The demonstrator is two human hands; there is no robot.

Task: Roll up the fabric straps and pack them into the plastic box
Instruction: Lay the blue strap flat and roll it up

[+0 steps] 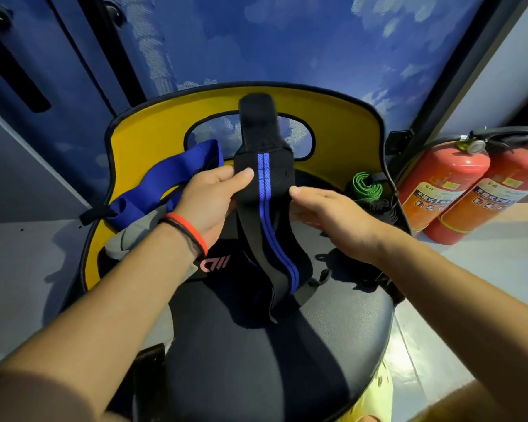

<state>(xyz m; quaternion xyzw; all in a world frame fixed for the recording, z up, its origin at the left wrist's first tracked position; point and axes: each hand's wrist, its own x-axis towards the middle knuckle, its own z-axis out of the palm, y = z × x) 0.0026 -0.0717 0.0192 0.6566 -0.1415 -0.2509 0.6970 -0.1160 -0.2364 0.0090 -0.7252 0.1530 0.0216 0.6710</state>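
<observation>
L grip (211, 199) pinching black strap (264, 208) w/ blue stripes — R grip (333, 217) flat-fingered, touching its edge

black fabric strap with two blue stripes (264, 190): unrolled, upright, tail hanging | plain blue fabric strap (171, 175): loose, left | green fabric strap (367, 187): rolled, right

Head view. Left grip (208, 199) pinches the left edge of a black strap with two blue stripes (264, 190), held upright above a dark chair seat (256, 360). Right grip (333, 214), fingers straight, touches its right edge. A blue strap (171, 175) drapes over the yellow chair back (342, 129). A rolled green strap (365, 187) lies at the seat's right. Two red fire extinguishers (448, 184) are on the floor to the right of the chair.
</observation>
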